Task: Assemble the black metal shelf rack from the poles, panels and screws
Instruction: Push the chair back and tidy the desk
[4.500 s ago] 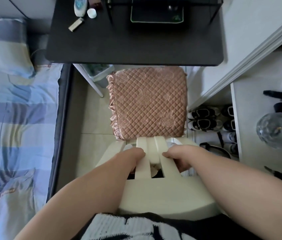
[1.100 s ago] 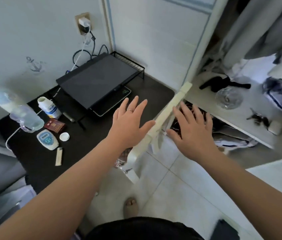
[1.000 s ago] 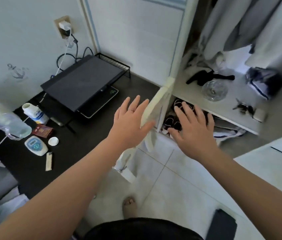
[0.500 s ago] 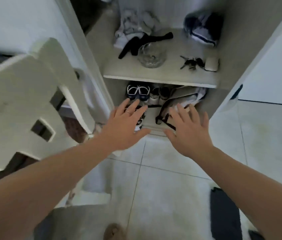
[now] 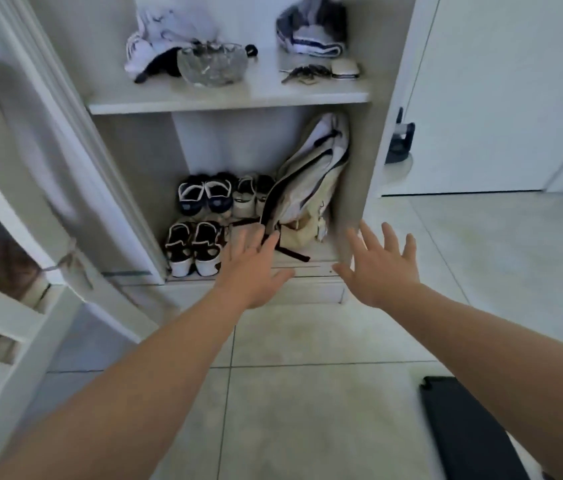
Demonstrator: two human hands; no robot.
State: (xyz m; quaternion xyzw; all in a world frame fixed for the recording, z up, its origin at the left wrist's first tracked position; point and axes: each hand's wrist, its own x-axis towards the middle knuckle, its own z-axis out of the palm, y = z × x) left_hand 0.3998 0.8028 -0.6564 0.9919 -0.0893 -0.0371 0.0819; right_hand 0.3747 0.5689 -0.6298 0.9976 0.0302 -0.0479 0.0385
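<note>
**Shelf rack out of view: 2 spread hands before the open wardrobe**

None of it showed in this view, so you could not place it from here.

Your left hand (image 5: 256, 271) reached forward palm down, fingers straight and fanned, holding nothing. It hung in front of the wardrobe's (image 5: 231, 102) lower compartment. Its fingertips overlapped a black strap (image 5: 290, 252) of the beige backpack (image 5: 307, 188), though contact could not be told. Your right hand (image 5: 382, 271) was likewise spread and empty, in front of the foot of the wardrobe's right side wall.

In the lower compartment 3 pairs of shoes stood left of the backpack. A black-and-white pair (image 5: 193, 247) was at the front, with a navy-and-white pair (image 5: 205, 197) and a pale pair (image 5: 252, 195) behind. The backpack leaned upright against the right wall.

On the shelf above, a glass bowl (image 5: 212, 65) sat just beside a white garment (image 5: 166, 39). A bunch of keys (image 5: 302, 72) lay touching a small white case (image 5: 344, 69), and behind them was a folded striped cloth (image 5: 311, 29).

The wardrobe door (image 5: 48, 150) stood open at your left, with a white chair (image 5: 6, 306) near it. On the tiled floor (image 5: 307, 393) at lower right lay a dark flat object (image 5: 470, 431), too cropped to identify.
</note>
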